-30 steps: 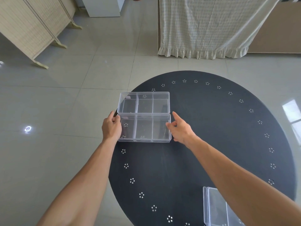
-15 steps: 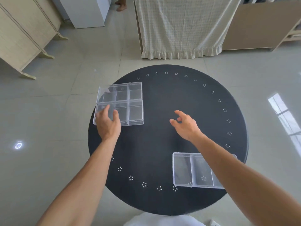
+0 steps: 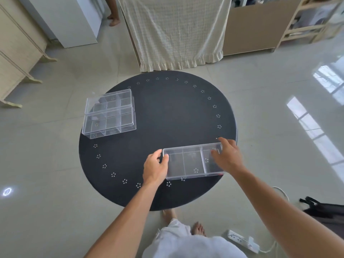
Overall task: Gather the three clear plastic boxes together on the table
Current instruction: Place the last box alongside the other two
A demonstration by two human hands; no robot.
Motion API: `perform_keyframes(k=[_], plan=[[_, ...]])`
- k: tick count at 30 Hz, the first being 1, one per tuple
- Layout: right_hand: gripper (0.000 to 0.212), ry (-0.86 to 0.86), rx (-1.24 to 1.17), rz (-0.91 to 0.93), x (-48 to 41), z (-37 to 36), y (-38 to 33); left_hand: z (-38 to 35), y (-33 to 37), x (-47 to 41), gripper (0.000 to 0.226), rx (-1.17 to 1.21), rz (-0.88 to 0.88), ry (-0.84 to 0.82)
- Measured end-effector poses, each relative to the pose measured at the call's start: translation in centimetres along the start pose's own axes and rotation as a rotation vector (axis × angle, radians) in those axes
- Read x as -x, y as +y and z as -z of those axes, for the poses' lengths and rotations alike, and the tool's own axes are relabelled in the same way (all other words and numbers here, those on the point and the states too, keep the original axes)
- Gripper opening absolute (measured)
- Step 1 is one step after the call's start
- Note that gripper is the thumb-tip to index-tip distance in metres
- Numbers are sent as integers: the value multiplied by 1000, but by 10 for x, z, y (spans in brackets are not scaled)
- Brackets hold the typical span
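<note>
Two clear plastic boxes with dividers lie side by side at the left edge of the round black table (image 3: 167, 112): the far box (image 3: 111, 101) and the near box (image 3: 109, 123), touching along their long sides. A third clear box (image 3: 191, 162) with three compartments lies near the table's front right. My left hand (image 3: 155, 168) grips its left end, thumb over the rim. My right hand (image 3: 228, 155) holds its right end, fingers over the far right corner. This box sits well apart from the other two.
A frilled cream cloth (image 3: 176, 34) hangs behind the table. A cabinet (image 3: 16, 53) stands at the left, wooden shelves (image 3: 307, 21) at the right. A power strip (image 3: 242, 239) and dark bag (image 3: 323, 209) lie on the floor near my feet. Another person's leg (image 3: 113, 13) is at the back.
Both hands left the two paired boxes at the left and came to the third box at the front right, closing on its two ends. The view pulled back.
</note>
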State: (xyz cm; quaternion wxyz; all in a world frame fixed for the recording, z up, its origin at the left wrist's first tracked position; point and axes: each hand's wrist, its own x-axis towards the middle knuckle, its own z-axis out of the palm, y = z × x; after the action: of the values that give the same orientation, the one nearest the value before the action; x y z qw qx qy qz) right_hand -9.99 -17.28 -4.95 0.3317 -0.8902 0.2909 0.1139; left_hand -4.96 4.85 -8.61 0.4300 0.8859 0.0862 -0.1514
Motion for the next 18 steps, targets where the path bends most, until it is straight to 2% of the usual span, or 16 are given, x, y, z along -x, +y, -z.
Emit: perform_keyframes(k=[4, 9, 18], plan=[[66, -70, -125, -47, 8, -10, 7, 1, 0, 5, 37, -10, 22, -6], [64, -86, -127, -38, 5, -20, -11, 14, -6, -3, 38, 16, 55, 11], [64, -173, -128, 46, -13, -61, -82, 75, -34, -39, 40, 16, 155, 142]])
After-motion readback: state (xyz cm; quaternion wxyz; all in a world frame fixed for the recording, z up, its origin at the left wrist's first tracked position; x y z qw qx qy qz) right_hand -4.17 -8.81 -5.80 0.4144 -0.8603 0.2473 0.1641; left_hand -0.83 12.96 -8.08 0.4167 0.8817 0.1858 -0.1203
